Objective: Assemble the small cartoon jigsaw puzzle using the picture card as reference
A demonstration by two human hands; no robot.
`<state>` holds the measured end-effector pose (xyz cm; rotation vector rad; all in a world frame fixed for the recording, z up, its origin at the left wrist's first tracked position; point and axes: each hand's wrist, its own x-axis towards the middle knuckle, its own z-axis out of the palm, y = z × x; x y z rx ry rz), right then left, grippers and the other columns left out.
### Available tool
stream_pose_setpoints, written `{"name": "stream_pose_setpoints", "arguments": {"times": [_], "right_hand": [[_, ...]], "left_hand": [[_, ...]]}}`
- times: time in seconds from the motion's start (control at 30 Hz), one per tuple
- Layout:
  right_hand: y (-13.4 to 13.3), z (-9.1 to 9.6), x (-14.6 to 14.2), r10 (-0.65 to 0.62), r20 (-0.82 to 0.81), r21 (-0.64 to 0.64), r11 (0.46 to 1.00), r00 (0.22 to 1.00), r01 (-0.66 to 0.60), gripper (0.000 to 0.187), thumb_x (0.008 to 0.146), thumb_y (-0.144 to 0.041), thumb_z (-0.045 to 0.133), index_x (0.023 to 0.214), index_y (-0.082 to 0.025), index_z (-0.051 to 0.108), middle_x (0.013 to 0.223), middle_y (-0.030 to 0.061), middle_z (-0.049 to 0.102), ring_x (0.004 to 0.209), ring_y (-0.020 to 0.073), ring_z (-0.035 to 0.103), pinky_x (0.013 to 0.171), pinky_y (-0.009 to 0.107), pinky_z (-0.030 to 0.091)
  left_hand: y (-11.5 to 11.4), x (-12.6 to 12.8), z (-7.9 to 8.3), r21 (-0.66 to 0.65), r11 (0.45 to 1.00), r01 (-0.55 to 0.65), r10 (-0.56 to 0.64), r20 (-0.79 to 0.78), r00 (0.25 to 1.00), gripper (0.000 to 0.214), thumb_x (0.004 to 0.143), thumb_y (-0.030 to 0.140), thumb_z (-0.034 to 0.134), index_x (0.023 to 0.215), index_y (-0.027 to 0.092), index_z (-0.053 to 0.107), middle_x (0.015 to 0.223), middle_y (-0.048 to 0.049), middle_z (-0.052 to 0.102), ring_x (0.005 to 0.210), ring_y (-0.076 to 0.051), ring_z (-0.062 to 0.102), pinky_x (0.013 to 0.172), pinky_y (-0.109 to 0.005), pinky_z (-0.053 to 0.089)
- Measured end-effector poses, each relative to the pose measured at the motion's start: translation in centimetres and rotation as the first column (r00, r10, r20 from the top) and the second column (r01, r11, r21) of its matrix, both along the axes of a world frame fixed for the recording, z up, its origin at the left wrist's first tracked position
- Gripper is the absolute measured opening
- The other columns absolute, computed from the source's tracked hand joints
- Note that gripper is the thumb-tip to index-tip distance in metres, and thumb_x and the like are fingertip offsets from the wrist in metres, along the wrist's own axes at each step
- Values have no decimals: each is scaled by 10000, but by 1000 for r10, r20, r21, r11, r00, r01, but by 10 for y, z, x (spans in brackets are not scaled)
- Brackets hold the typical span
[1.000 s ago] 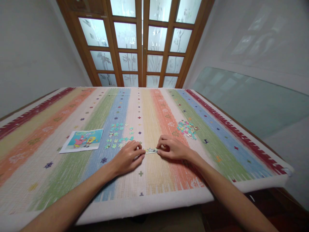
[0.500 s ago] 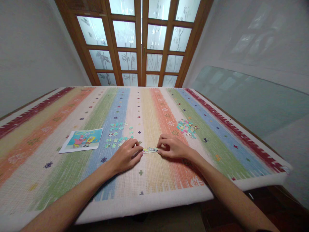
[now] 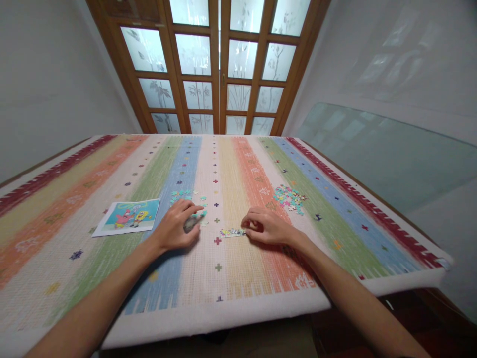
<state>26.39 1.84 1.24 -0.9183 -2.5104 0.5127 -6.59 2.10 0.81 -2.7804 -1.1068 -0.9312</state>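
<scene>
Left hand off strip — at its left end a second ago, now well apart, that end uncovered. Hand gone left and slightly farther from person, over loose pieces, nearest ones now mostly hidden; whether it touches any, unclear. Thumb and forefinger, earlier close together, now spread. Left forearm shifted left too — nearer card. Red cross beside strip now in view, dark flower print covered.

The right hand touches a puzzle strip, the left hand near loose pieces.
</scene>
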Motion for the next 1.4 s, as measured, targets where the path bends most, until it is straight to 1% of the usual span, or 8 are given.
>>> {"name": "stream_pose_setpoints", "arguments": {"times": [0.07, 0.2, 0.4, 0.47, 0.6, 0.77, 1.1, 1.4], "right_hand": [[0, -1, 0, -3, 8, 10, 1000, 1000, 3, 149, 834, -129, 607, 952, -191, 674, 818, 41, 643, 755, 181, 571, 729, 327, 458], [1, -4, 1, -15, 29, 16, 1000, 999, 15, 231, 807, -66, 558, 965, -194, 669, 874, 58, 676, 794, 188, 590, 760, 335, 474], [4, -8, 2, -3, 36, 28, 1000, 999, 2, 257, 815, -41, 513, 957, -189, 667, 908, 69, 697, 817, 190, 603, 796, 347, 491], [4, -9, 2, -1, 32, 28, 1000, 999, 0, 267, 820, -33, 498, 959, -188, 666, 929, 73, 703, 844, 192, 612, 820, 353, 494], [5, -10, 2, 7, 33, 22, 1000, 999, -7, 268, 836, -27, 487, 958, -184, 666, 960, 80, 712, 886, 197, 625, 853, 362, 497], [4, -8, 1, -9, 59, 13, 1000, 998, 8, 269, 842, -24, 495, 955, -190, 674, 976, 80, 709, 901, 199, 628, 858, 362, 502], [3, -7, 1, -18, 76, 9, 1000, 997, 17, 251, 851, -37, 503, 943, -193, 677, 985, 82, 707, 908, 200, 630, 870, 363, 506], [5, -10, 1, -20, 92, 16, 1000, 996, 18, 249, 841, -44, 502, 939, -189, 679, 988, 89, 703, 892, 203, 619, 857, 370, 506]], "left_hand": [[5, -10, 3, -1, 1000, -2, 2, -33, 999, 350, 859, 252, 574, 1194, 169, 632, 1036, -95, 636, 961, -281, 600, 981, -525, 469], [10, -23, 7, -73, 997, 17, -27, -128, 991, 400, 784, 277, 584, 1168, 186, 651, 1069, -96, 624, 997, -302, 575, 970, -532, 475], [8, -24, 9, -122, 989, 78, -100, -182, 978, 451, 685, 247, 578, 1124, 189, 662, 1065, -89, 615, 997, -296, 554, 971, -512, 466], [7, -21, 7, -124, 989, 84, -105, -174, 979, 384, 716, 241, 571, 1085, 191, 666, 1033, -84, 620, 962, -282, 552, 924, -479, 477], [4, -12, 1, -115, 991, 73, -91, -154, 984, 239, 854, 284, 573, 1056, 193, 662, 1006, -83, 633, 949, -270, 553, 865, -430, 475], [3, -3, -7, -76, 996, 48, -58, -136, 989, 190, 985, 311, 517, 1015, 195, 664, 958, -71, 635, 911, -243, 552, 832, -395, 457], [1, 3, -4, -127, 991, 44, -54, -78, 995, 161, 970, 295, 539, 930, 190, 654, 931, -58, 621, 898, -227, 543, 844, -380, 455], [-11, 18, -4, -159, 974, 164, -170, -28, 985, 143, 979, 273, 556, 955, 196, 674, 898, -61, 628, 890, -224, 545, 796, -371, 474]]}}
